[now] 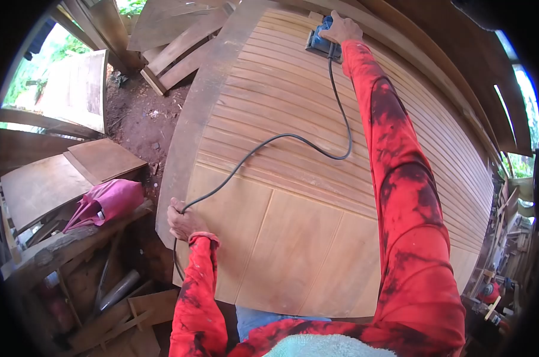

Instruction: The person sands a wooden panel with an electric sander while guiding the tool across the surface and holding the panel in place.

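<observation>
Under the right hand (344, 28) sits a sander (322, 39).

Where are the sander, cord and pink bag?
Sander (321, 44): head view, on its blue body.
Cord (287, 135): head view, on the curve of its middle stretch.
Pink bag (118, 200): head view, on the middle of its crumpled side.

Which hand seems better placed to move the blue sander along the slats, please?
Probably the right hand: it grips the blue sander, while the left hand is farther away, holding the cord.
</observation>
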The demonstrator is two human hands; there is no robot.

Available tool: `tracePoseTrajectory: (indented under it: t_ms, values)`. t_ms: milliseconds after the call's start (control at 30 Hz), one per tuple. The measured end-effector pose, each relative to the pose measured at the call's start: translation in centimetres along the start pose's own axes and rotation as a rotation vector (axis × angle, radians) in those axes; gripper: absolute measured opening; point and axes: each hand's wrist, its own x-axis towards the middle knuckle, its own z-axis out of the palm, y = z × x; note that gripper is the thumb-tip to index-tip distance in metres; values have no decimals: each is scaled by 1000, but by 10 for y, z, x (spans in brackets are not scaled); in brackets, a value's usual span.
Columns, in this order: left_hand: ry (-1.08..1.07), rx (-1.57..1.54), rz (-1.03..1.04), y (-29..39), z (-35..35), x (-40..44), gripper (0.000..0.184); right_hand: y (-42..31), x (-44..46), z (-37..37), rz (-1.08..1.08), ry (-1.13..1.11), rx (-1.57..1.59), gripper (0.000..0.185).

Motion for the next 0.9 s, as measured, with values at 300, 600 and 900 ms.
tracePoseTrajectory:
  t_ms: [300,600,900]
  values:
    - [120,-55,49,2,17,-12,37,-60,32,-1,5,9,-7,82]
    - [89,-66,64,0,13,-10,36,-141,35,5,-115,157,61,63]
    - [98,-84,34,4,11,-8,36,-205,69,50,-85,409,146,43]
